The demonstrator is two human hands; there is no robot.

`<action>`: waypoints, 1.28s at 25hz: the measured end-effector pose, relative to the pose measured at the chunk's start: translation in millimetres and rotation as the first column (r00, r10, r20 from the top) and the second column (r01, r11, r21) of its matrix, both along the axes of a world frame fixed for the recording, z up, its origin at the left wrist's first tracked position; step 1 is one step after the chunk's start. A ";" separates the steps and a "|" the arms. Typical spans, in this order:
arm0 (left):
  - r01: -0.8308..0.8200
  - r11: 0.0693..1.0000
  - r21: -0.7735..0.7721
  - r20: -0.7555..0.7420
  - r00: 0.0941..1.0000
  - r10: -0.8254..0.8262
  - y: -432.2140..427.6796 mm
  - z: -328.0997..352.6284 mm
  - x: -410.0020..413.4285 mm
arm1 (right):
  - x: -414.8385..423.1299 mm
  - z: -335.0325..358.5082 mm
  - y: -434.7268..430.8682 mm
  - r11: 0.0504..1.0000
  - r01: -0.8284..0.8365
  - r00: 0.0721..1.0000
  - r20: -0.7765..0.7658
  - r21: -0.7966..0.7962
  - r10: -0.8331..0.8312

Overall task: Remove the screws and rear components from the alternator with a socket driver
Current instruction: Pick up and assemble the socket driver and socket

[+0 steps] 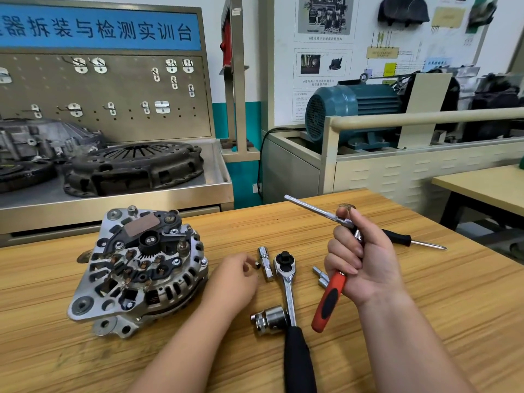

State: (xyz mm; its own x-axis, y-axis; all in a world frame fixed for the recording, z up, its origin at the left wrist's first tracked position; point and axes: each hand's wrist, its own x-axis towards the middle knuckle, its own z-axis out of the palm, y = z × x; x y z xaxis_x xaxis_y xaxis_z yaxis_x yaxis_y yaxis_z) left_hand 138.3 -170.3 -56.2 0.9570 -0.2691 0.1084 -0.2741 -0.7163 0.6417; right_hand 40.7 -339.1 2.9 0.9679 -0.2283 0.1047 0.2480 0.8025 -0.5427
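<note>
The alternator (pixel 139 270) lies on the wooden table (pixel 85 350) at the left, rear side up, with its black rear parts and screws showing. My right hand (pixel 365 262) grips a socket driver (pixel 330 296) with a red-and-black handle, its steel shaft pointing up and to the left. My left hand (pixel 236 279) rests on the table just right of the alternator, its fingertips at a small socket (pixel 257 264). Whether the fingers pinch that socket cannot be told.
Between my hands lie a ratchet wrench (pixel 287 282), an extension piece (pixel 265 262), a large socket (pixel 269 319) and small sockets (pixel 320 276). A black-handled screwdriver (pixel 411 240) lies at the right. A clutch cover (pixel 133 165) sits on the steel bench behind.
</note>
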 end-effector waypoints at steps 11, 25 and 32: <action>-0.048 0.915 0.401 0.170 0.985 -0.023 -32.5 8.2 17.4 | 3.1 -5.3 -1.8 0.998 -0.043 0.999 0.012 -0.044 0.043; 0.249 0.744 -0.620 0.332 0.942 -0.038 21.1 76.1 -40.8 | -2.8 6.7 8.6 0.947 0.044 0.998 0.058 -0.318 -0.027; 0.328 0.756 -0.567 0.378 0.919 -0.115 34.1 80.3 -49.3 | -2.6 7.2 16.2 0.937 0.016 0.996 0.089 -0.348 0.016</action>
State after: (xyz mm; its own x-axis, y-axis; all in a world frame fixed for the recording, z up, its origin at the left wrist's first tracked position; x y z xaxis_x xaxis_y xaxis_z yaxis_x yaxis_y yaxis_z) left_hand 89.0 -136.2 24.1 0.7672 -0.2437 0.5934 -0.6279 -0.0959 0.7724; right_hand 38.1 -322.8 10.1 0.9510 -0.1619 0.2634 0.3081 0.5670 -0.7640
